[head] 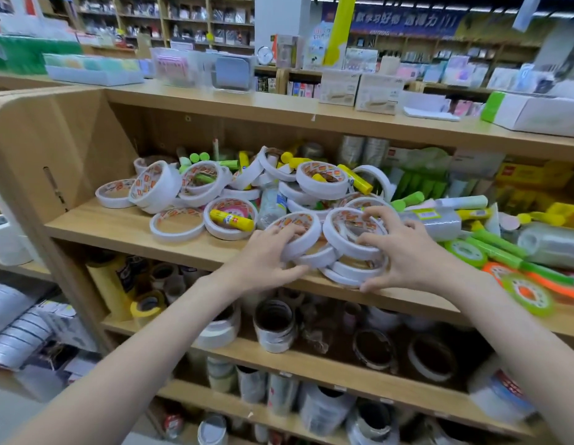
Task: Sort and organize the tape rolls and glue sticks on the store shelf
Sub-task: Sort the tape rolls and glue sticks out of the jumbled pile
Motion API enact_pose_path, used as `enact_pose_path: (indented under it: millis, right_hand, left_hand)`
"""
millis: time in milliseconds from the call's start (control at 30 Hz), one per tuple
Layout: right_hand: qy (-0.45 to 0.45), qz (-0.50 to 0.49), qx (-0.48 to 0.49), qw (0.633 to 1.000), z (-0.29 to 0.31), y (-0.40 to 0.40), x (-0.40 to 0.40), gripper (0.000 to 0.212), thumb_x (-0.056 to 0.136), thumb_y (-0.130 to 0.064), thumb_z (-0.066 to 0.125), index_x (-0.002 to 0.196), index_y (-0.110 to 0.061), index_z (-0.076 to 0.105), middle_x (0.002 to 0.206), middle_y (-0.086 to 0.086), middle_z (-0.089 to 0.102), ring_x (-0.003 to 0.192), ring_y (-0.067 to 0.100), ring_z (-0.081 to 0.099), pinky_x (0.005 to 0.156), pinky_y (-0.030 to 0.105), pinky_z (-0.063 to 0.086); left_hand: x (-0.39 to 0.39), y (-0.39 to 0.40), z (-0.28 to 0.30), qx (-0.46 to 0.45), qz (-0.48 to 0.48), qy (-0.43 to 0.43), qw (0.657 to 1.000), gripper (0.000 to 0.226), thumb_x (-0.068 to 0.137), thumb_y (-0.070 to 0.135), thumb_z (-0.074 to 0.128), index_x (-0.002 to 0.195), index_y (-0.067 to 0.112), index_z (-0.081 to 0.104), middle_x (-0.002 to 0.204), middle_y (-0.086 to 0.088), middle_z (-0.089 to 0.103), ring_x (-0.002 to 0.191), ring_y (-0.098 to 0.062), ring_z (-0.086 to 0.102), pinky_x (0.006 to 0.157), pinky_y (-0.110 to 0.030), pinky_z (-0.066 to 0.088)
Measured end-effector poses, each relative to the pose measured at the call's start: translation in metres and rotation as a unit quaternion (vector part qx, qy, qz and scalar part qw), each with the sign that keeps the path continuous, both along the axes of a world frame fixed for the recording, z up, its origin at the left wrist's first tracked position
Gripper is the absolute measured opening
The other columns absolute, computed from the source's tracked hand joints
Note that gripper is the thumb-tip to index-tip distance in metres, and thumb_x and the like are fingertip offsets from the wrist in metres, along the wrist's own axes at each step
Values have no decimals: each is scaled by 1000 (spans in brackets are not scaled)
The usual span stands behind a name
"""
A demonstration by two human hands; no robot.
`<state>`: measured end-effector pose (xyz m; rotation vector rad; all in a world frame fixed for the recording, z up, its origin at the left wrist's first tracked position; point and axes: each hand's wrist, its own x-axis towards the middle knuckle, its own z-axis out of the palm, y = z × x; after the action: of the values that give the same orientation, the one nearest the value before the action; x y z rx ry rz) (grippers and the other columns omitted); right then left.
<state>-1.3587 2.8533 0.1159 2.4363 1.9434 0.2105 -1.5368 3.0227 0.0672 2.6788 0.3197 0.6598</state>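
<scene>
I stand before a wooden shelf unit [125, 226], and the board at chest height carries a loose heap of white tape rolls [322, 181] with yellow glue sticks [231, 220] lying in and across them. One glue stick lies inside the ring of a flat roll near the front; others poke out of the heap further back, some with green caps. To the right on the same board lie clear film rolls [550, 244], green sticks [494, 248] and bright green and orange tape discs [528, 295], blurred at the frame edge.

The board below holds brown and white tape cores [274, 326] standing upright, plus a yellow roll [147, 306]; their labels are too dim to read. The lowest row is cut off by the frame.

At the front edge sits a small pile of white rolls [350, 268]. My left hand [266, 261] curls round a tilted roll [300, 234] at the pile's left side, thumb beneath it. My right hand [407, 248] grips the topmost roll [353, 232], fingers [374, 215] hooked over its far rim and thumb at the bottom of the pile.
</scene>
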Motion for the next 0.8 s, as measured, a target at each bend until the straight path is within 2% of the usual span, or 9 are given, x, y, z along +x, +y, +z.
enact_pose_path:
  millis: [67,167,233,333,400,467,600,667,800]
  right_hand:
    - [-18,13,-23,999,1,3,2,51,67,-63,66,104,-29,57,140,-2,18,125,20,31,100,40,23]
    - [-4,66,-15,998,1,4,11,24,74,-46,68,75,-23,60,124,-4,40,106,16,46,85,34,25]
    - [45,100,22,994,1,-2,21,20,74,-33,73,71,-16,64,108,-3,51,89,16,52,76,33,31]
    - [110,136,113,978,5,-7,28,14,70,-16,73,63,-6,66,90,3,61,77,18,59,70,31,42]
    - [172,128,169,962,15,-8,28,7,70,-7,76,68,-3,70,89,0,62,80,9,57,73,21,42]
    - [246,105,203,942,28,-8,27,7,71,-10,78,77,-8,74,92,-6,63,84,6,57,72,17,42]
    - [360,108,267,887,46,-4,25,8,70,-26,69,70,-20,72,85,3,65,78,13,59,68,26,46]
    - [385,116,290,869,51,3,23,6,71,-25,69,72,-20,72,87,16,65,78,22,61,71,35,49]
    - [384,147,309,858,63,29,13,19,69,-24,68,79,-7,71,88,21,65,76,13,58,69,29,49]
  left_hand:
    - [-1,4,3,-24,-18,21,999,51,84,33,67,128,16,48,113,-2,53,105,-17,45,82,-23,32]
    - [-6,5,9,-81,-40,-54,994,41,85,23,67,122,20,51,106,4,55,98,-7,48,77,-11,34]
    - [-12,7,17,-154,-45,-106,981,37,83,21,69,114,27,50,100,13,57,91,6,51,75,-10,38]
    - [-19,6,29,-298,-49,-163,939,36,80,23,68,112,30,51,103,6,63,90,-2,59,74,-18,48]
    - [-19,3,33,-366,-52,-193,909,38,80,21,69,114,27,53,106,1,66,93,-10,63,73,-27,53]
    - [-18,0,37,-392,-50,-216,893,37,81,21,69,114,23,55,103,1,68,93,-14,64,75,-33,54]
    - [-18,5,49,-432,-76,-274,856,37,83,17,65,118,20,54,106,2,69,98,-14,64,75,-26,52]
    - [-20,10,56,-414,-71,-301,856,33,84,17,63,116,21,56,104,2,68,97,-13,63,75,-23,50]
    - [-34,28,71,-403,-43,-337,850,32,84,21,65,115,20,56,107,-1,66,101,-16,63,79,-29,51]
